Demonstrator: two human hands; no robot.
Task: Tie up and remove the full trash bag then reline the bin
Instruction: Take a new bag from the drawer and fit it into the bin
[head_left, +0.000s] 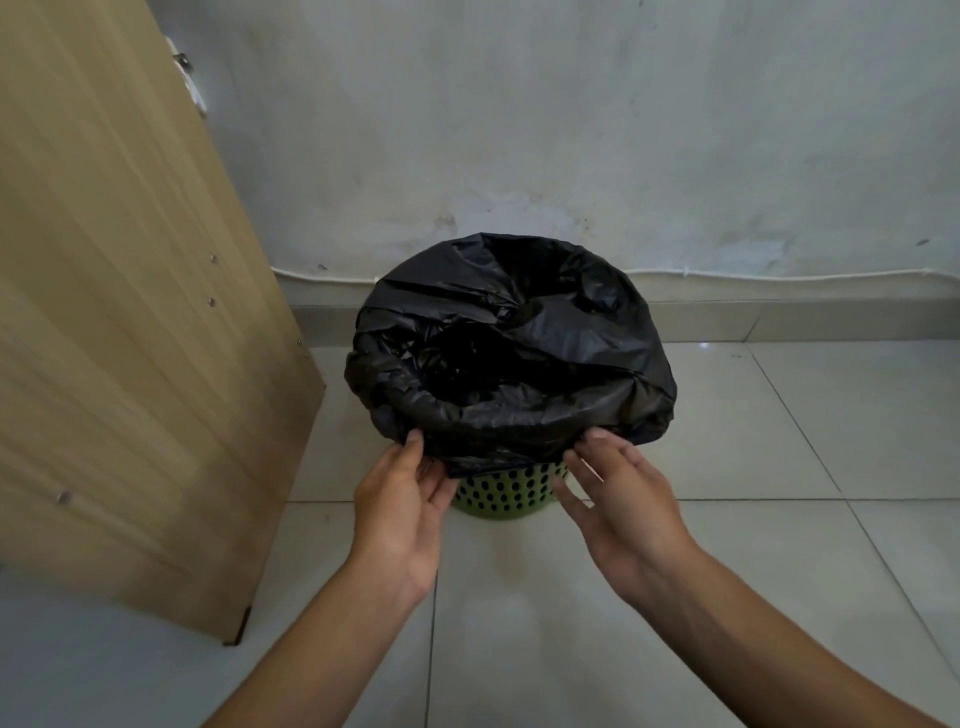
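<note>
A black trash bag (519, 332) lines a green perforated bin (506, 491) standing on the tiled floor by the wall. The bag's top is folded over the rim and hangs down outside, hiding most of the bin. Its mouth is open and dark inside; I cannot tell what it contains. My left hand (402, 512) pinches the bag's lower hem at the near left, thumb on top and fingers beneath. At the near right, my right hand (618, 499) touches the hem with its fingertips, fingers mostly straight and spread.
A tall light wooden panel (119, 322) stands at the left, its corner close to the bin. A stained white wall (571, 130) rises just behind the bin, with a thin white cable (779, 273) along its base. Pale floor tiles (753, 441) spread to the right and front.
</note>
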